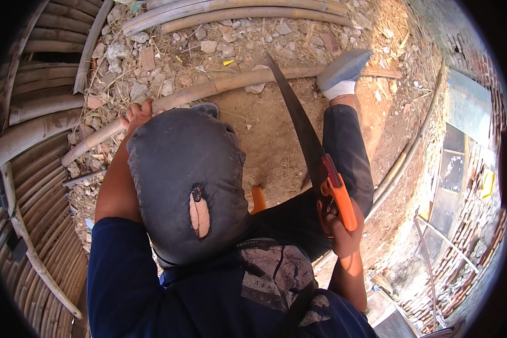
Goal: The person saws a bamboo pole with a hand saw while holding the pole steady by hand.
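Observation:
A bamboo pole (225, 83) lies across the ground in front of me, running from left to far right. Over its left part curls my left hand (136, 114), fingers closed round it. My right hand (343, 228) grips the orange handle of a handsaw (299, 115). The dark blade points away from me, and its tip crosses the pole in view; whether it touches the bamboo I cannot tell. My bent left knee (186, 152), in torn dark trousers, hides ground between the hands. My right foot, in a grey-blue sandal (346, 70), rests at the pole's right part.
More bamboo poles (236, 16) lie at the far side, above stony rubble (146, 59). Bamboo slats (45, 242) fill the left side. A small orange object (258, 199) shows beside my knee. On the right are a long curved pole (403, 160) and a brick wall (462, 270).

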A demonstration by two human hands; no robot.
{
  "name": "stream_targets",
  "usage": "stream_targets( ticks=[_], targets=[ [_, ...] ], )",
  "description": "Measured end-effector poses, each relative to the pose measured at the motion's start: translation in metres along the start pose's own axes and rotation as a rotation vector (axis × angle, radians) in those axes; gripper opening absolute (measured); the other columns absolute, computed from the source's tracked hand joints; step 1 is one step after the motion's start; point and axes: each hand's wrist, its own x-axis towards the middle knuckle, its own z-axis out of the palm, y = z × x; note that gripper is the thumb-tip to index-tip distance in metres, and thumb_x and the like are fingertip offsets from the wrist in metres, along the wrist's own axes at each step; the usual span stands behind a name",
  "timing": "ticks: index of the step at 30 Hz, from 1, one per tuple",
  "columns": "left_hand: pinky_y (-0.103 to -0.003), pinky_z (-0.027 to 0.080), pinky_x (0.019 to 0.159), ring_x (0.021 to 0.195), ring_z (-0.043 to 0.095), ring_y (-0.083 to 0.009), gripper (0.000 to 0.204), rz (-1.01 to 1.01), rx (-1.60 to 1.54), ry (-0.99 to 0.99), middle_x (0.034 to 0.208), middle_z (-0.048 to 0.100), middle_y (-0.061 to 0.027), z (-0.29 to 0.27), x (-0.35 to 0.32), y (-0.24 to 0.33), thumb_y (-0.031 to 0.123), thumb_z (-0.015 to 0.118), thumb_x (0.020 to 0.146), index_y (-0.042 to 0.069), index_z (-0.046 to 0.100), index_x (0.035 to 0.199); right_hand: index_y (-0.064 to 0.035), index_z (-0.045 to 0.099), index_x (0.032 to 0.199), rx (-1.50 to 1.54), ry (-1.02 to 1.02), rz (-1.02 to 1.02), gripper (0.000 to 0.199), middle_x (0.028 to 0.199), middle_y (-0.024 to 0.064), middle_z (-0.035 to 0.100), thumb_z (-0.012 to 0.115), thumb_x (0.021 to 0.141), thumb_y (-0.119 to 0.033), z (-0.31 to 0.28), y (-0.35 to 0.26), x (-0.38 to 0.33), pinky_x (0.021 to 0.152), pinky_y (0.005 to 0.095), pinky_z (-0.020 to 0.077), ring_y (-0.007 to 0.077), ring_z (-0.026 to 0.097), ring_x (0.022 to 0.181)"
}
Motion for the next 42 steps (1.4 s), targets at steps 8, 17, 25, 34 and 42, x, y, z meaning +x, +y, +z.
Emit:
stream_targets(
  ticks=[8,17,25,34,42],
  targets=[
    [-0.071,0.003,0.120,0.151,0.024,-0.0425,0.085,-0.002,0.026,-0.028,0.150,0.037,-0.0214,-0.009,0.000,0.012,0.080,0.053,0.087,0.030,0.035,0.154,-0.0005,0.059,0.094,-0.030,-0.010,0.027,0.013,0.083,0.0052,0.061,0.062,0.081,-0.002,0.016,-0.004,0.016,0.075,0.0276,0.0479,0.0150,0.058,0.076],
    [-0.070,0.005,0.121,0.150,0.027,-0.0406,0.080,-0.027,0.075,0.012,0.148,0.039,-0.0185,0.001,0.001,0.005,0.075,0.056,0.089,0.029,0.035,0.152,-0.0008,0.057,0.093,0.037,-0.033,0.066,0.012,0.081,0.0050,0.061,0.059,0.081,-0.001,0.007,-0.014,0.007,0.068,0.0264,0.0481,0.0141,0.059,0.070],
    [-0.069,0.006,0.121,0.150,0.028,-0.0397,0.086,-0.058,0.085,-0.027,0.148,0.040,-0.0172,-0.003,0.003,0.010,0.083,0.056,0.084,0.032,0.034,0.150,-0.0015,0.056,0.093,0.110,-0.046,0.074,0.011,0.077,0.0029,0.059,0.058,0.082,-0.002,0.010,-0.019,0.008,0.060,0.0235,0.0444,0.0090,0.054,0.063],
    [-0.069,0.005,0.121,0.151,0.026,-0.0404,0.092,-0.057,0.081,-0.018,0.151,0.040,-0.0178,0.000,0.005,0.008,0.089,0.053,0.081,0.032,0.035,0.151,-0.0022,0.056,0.093,0.116,-0.032,0.103,0.012,0.076,0.0026,0.058,0.058,0.081,-0.002,0.008,-0.023,0.007,0.058,0.0234,0.0439,0.0083,0.054,0.062],
    [-0.069,0.006,0.121,0.151,0.027,-0.0396,0.091,-0.067,0.093,0.032,0.151,0.040,-0.0165,0.008,0.009,0.004,0.085,0.058,0.081,0.032,0.035,0.151,-0.0004,0.058,0.093,0.030,-0.029,0.047,0.011,0.083,0.0036,0.061,0.059,0.082,-0.002,0.003,-0.017,-0.002,0.067,0.0253,0.0455,0.0111,0.056,0.072]
  ],
)
